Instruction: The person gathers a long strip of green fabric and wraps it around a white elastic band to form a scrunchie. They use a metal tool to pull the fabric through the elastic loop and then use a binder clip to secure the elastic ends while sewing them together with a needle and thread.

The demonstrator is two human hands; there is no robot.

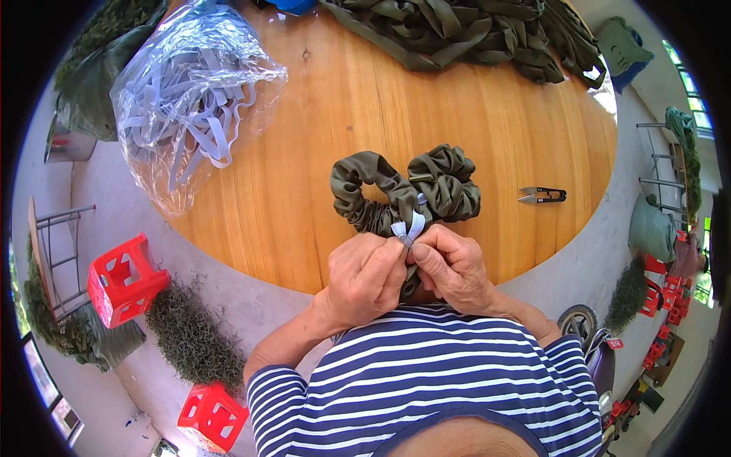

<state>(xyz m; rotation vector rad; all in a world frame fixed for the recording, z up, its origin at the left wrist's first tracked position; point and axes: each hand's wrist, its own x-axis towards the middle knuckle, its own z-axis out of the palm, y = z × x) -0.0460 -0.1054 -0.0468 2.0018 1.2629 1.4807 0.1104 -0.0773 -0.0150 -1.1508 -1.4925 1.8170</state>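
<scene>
A gathered olive-green fabric scrunchie (356,177) lies on the near part of the wooden table, its ruffled tube looped on the left and bunched on the right. White elastic band (413,225) comes out of it toward me. My left hand (365,268) pinches the band's ends with thumb and forefinger. Against it, my right hand (451,266) pinches the same elastic, fingertips meeting the left ones. Whether the ends are knotted is hidden between my fingers. A bit of green fabric shows below my hands. Thread snips (542,195) lie on the table to the right.
A clear plastic bag (183,99) of white elastic strips sits at the table's far left. Long olive fabric tubes (464,34) are piled along the far edge. Red plastic stools (126,278) and dark green bristly material (194,331) are on the floor at left.
</scene>
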